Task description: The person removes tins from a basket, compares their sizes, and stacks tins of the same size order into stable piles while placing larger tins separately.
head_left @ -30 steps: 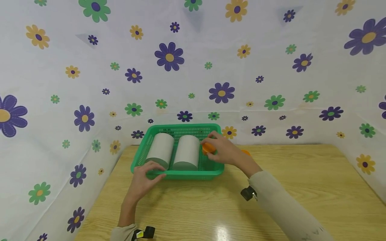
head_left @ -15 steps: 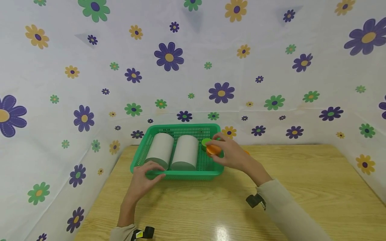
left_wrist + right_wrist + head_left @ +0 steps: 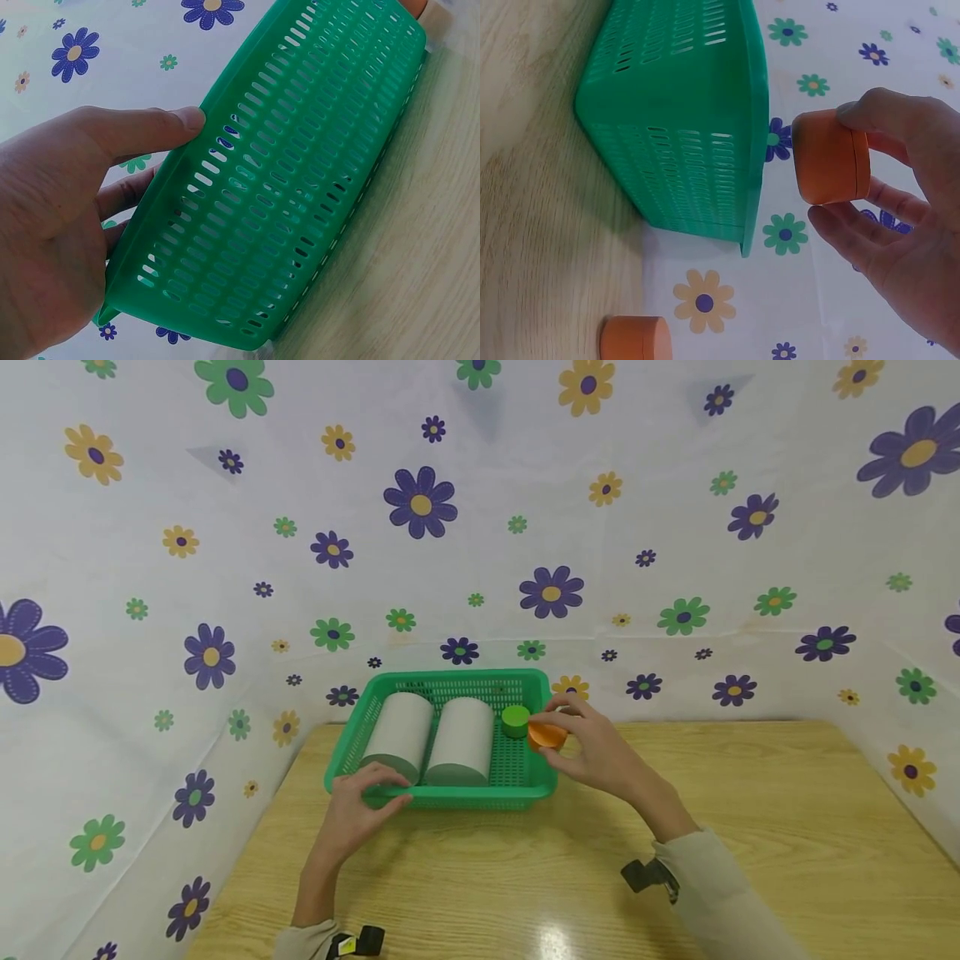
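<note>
My left hand (image 3: 356,810) grips the front rim of a green plastic basket (image 3: 480,792), near its left corner. In the left wrist view the thumb lies along the outer side of the rim, with fingers behind it. My right hand (image 3: 600,756) pinches a small orange round jar (image 3: 826,157) between thumb and fingers. The jar shows a seam near one end and is held over the basket's right rim. Inside the basket, two large white cylinders (image 3: 399,735) lie side by side. A small green round jar (image 3: 515,722) stands at their right.
Another orange jar (image 3: 634,337) stands on the wooden table (image 3: 712,827) beyond the basket's right side; my right hand hides it in the head view. A flower-print sheet (image 3: 480,552) hangs behind the table and along its sides.
My right hand has lifted the orange jar and moved right, from inside the basket to its right rim, uncovering the green jar. The left hand has stayed put.
</note>
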Action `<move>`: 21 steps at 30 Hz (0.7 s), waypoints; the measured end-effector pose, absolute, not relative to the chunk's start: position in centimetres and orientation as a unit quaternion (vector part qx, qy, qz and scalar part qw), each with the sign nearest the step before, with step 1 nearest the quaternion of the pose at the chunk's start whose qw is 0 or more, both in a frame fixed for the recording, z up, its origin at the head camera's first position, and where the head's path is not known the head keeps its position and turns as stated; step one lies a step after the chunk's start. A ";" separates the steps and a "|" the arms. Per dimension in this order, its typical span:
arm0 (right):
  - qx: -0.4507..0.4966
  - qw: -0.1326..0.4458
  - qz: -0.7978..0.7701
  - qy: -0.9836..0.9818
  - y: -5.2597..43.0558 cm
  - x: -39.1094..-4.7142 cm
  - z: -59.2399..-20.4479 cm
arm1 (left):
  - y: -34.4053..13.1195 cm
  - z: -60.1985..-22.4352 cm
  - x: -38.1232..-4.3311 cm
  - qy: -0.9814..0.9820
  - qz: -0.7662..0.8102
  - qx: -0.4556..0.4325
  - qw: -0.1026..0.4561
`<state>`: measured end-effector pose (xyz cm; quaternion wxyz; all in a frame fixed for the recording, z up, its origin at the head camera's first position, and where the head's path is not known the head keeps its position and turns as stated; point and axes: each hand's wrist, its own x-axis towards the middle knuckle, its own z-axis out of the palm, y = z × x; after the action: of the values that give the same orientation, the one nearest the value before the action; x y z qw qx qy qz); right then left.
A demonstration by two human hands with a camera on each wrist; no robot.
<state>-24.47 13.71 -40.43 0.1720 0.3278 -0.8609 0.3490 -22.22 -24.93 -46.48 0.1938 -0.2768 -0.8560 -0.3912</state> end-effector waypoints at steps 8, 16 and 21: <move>0.314 0.200 0.380 -0.847 14.8 -23.9 -40.7 | -24.9 -46.5 -22.4 -0.857 -0.389 -0.275 0.196; 0.289 0.229 0.399 -0.840 15.9 -23.7 -41.6 | -24.8 -46.4 -22.4 -0.855 -0.388 -0.278 0.203; 0.259 0.233 0.418 -0.839 16.8 -23.5 -42.5 | -24.9 -46.6 -22.4 -0.857 -0.387 -0.275 0.200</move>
<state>-23.47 16.76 -42.46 0.2328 0.2585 -0.8392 0.4181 -22.38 -24.93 -46.59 0.2004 -0.2751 -0.8569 -0.3871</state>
